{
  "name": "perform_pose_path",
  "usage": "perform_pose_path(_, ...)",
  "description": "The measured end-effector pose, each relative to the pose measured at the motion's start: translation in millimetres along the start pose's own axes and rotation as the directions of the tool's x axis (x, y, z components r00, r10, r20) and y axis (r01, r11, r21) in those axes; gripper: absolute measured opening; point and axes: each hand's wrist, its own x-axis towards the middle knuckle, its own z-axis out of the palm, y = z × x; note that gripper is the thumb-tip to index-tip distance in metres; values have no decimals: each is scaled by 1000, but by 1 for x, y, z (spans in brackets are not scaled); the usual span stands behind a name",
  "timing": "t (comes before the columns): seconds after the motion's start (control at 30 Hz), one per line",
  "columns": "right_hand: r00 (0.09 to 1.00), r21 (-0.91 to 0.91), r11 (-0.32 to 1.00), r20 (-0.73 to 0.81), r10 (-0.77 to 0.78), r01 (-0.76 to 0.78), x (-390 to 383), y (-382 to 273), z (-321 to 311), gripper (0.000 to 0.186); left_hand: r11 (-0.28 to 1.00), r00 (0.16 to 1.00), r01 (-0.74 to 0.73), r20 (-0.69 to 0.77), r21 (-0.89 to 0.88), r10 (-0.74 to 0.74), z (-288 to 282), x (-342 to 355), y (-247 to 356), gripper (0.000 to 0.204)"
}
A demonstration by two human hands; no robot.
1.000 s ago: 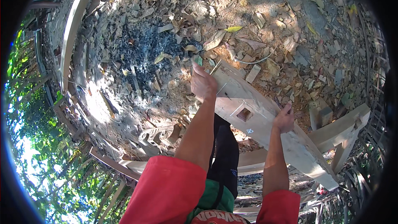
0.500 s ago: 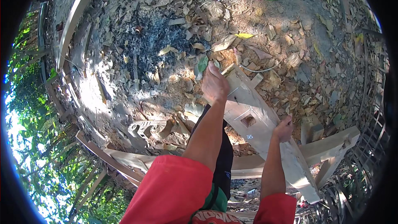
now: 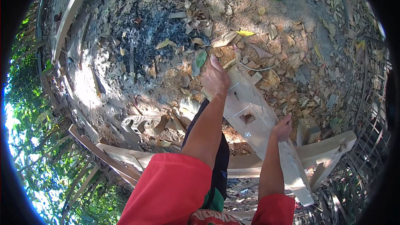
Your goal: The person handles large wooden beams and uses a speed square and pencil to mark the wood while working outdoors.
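Observation:
A long pale wooden plank (image 3: 256, 129), with pencilled lines and a square hole, slants from the upper middle down to the lower right. My left hand (image 3: 215, 77) is closed at the left edge of its upper end. My right hand (image 3: 281, 127) grips the right edge further down. The plank crosses a low pale timber frame (image 3: 341, 143), and my dark-trousered leg shows behind it. A small wooden block (image 3: 307, 132) stands just right of my right hand.
Dry leaves, sawdust and offcuts cover the ground around a charred patch (image 3: 152, 33). A carved wooden piece (image 3: 143, 123) lies at the lower left. A long beam (image 3: 73, 12) runs up the upper left, more boards (image 3: 112, 160) lie low left, and foliage borders the left.
The plank has swung to a steeper slant, its lower end shifting left and down in the picture. Both my hands have moved with it, still gripping. The view has shifted slightly.

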Motion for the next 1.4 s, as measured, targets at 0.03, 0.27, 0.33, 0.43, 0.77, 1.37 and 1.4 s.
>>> perform_pose_path(0.03,1000,1,1000,16,8,-8,1,1,1,63,1000,1000,1,-1,-11,-1,-3,-1,2,65)
perform_pose_path(0.27,1000,13,1000,10,-10,10,1,7,5,64,998,998,-1,68,58,-3,-17,-2,10,67)
perform_pose_path(0.33,1000,12,1000,0,-14,14,1,7,5,64,1000,998,-2,59,6,1,-16,-2,7,67)
perform_pose_path(0.43,1000,-18,1000,17,-1,1,0,6,4,65,998,999,-2,54,-64,5,-18,-1,5,67)
perform_pose_path(0.77,997,-24,998,34,-64,64,4,5,-6,72,978,973,-206,94,-39,209,-20,-6,2,68)
perform_pose_path(1.37,992,109,991,85,-88,78,7,7,-9,79,350,350,-937,-55,6,935,2,-17,-16,66)
perform_pose_path(1.4,991,112,989,80,-103,94,4,6,-12,79,191,191,-982,-62,2,980,5,-17,-18,66)
